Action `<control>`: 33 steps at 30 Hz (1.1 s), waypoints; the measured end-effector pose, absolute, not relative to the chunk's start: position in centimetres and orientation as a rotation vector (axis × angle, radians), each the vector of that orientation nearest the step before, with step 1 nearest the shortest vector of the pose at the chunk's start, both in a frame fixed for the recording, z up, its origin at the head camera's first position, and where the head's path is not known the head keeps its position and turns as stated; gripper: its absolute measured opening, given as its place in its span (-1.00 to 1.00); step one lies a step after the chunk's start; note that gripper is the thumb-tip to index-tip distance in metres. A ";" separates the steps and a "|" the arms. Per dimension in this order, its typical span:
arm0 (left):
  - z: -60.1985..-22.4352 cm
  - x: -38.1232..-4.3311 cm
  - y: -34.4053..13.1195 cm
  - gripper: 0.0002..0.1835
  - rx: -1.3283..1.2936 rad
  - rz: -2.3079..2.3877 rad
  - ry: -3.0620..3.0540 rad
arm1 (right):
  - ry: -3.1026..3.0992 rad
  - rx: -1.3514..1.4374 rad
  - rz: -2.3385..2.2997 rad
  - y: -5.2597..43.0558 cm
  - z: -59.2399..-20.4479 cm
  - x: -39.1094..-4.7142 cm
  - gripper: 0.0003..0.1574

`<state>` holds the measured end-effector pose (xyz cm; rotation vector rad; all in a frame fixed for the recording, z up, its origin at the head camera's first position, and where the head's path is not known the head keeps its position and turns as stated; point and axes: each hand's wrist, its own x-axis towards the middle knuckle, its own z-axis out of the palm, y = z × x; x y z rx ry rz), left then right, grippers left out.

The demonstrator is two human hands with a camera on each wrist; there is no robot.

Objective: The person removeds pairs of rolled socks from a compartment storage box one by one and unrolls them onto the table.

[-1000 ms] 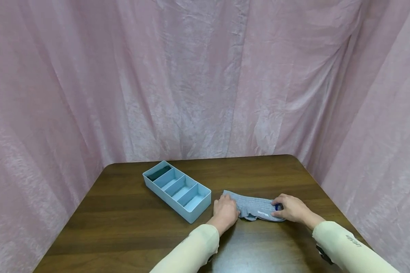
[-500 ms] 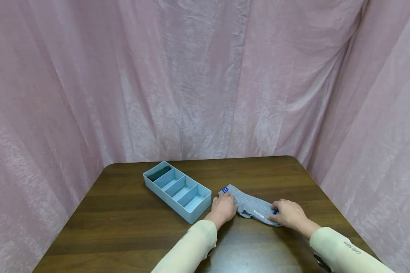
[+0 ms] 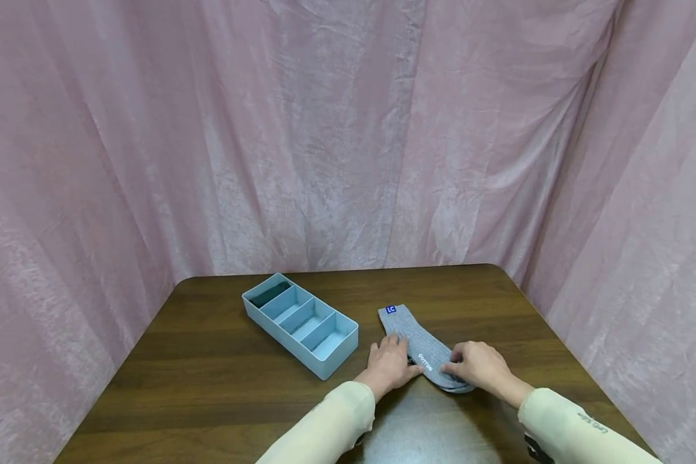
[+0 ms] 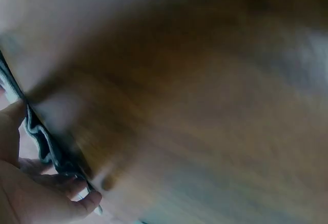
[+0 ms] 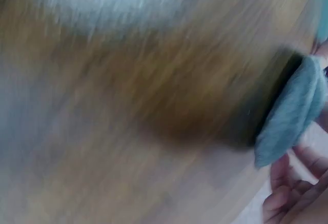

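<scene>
Grey ribbed socks (image 3: 415, 339) lie slantwise on the wooden table, a blue label at the far end and white "COTTON" lettering towards the near end. Two layers show along the near edge. My left hand (image 3: 387, 368) rests along their left edge, fingers spread and thumb by the lettering. In the left wrist view its fingers lie against the wavy sock edge (image 4: 43, 142). With bent fingers and thumb, my right hand (image 3: 477, 366) pinches the socks near their right end. The right wrist view shows the sock end (image 5: 292, 114) beside the curled fingers.
To the left stands a light blue box (image 3: 292, 345) with several compartments in a row. A dark green folded cloth (image 3: 270, 294) fills its far compartment. The brown table (image 3: 209, 386) ends before a pink curtain (image 3: 336, 161) that hangs behind and at the sides.
The socks have turned from nearly crosswise to slanting, their labelled end swinging away and their right end coming nearer. My right hand moved left and nearer; the left hand's fingers spread.
</scene>
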<state>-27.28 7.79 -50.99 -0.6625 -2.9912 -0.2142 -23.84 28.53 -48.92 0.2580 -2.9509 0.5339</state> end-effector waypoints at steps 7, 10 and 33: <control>-50.7 -28.0 7.5 -0.23 -0.702 -0.247 -3.099 | -2.886 0.873 0.502 29.0 -49.2 -25.1 -0.45; -50.6 -28.3 7.4 -0.30 -0.712 -0.289 -3.125 | -2.903 0.960 0.463 28.9 -49.6 -25.2 -0.40; -51.2 -29.3 6.8 -0.23 -0.671 -0.336 -3.079 | -2.888 0.522 0.472 25.2 -50.6 -24.6 -0.44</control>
